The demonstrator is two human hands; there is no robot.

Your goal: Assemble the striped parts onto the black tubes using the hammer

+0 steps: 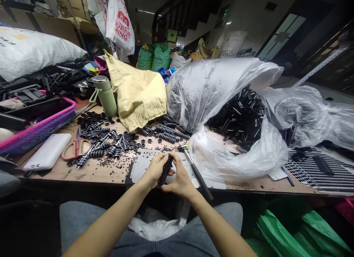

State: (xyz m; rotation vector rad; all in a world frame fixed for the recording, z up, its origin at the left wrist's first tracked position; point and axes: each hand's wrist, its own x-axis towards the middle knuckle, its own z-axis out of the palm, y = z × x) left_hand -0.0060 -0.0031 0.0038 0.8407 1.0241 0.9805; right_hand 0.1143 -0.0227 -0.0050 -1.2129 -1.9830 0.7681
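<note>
Between my two hands is a black elongated plastic part (pixel 165 171), tilted over the table's front edge. My left hand (pixel 155 170) wraps round its left side, fingers closed. On the other side my right hand (pixel 178 177) grips it between thumb and fingers. Under the hands lies a light grey board (pixel 141 167). A hammer (pixel 197 172) with a dark handle rests just right of my right hand. To the left are black ribbed rollers on metal rods (pixel 98 152), with small black rings (pixel 110 163) scattered around them.
A clear plastic bag (pixel 210 91) spills black parts (pixel 243 116) at the right. Orange-handled scissors (pixel 76 148), a white power bank-like box (pixel 48 151), a green flask (pixel 105 96) and a pink-rimmed basket (pixel 52 118) stand left. A yellow sack (pixel 138 91) sits behind.
</note>
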